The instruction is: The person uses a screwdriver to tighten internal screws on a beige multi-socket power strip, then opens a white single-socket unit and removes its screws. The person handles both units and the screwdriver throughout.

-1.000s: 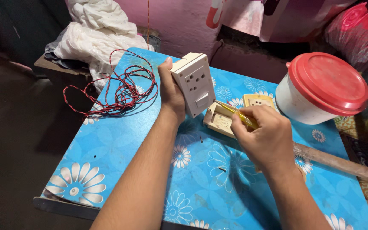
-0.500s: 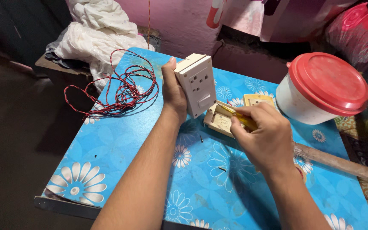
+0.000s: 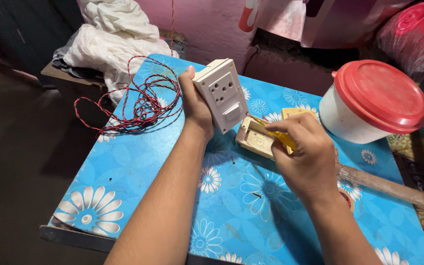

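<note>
Left hand (image 3: 196, 109): your grip is closed round the white plastic socket-and-switch box (image 3: 222, 94), tilted above the blue flowered desk (image 3: 138, 172);
Right hand (image 3: 304, 158): your grip pinches the yellow-handled screwdriver (image 3: 276, 135), tip at the box's lower edge.

Two hands: left (image 3: 196, 105), right (image 3: 304, 157). One white socket plate (image 3: 222, 94). One yellow screwdriver (image 3: 277, 135). Two beige boxes: one (image 3: 255, 141) under the plate, one (image 3: 295, 112) behind. One red-lidded tub (image 3: 371, 100). One red wire coil (image 3: 141, 100). One wooden stick (image 3: 393, 189). One cloth heap (image 3: 111, 37). One blue flowered table (image 3: 138, 167).
</note>
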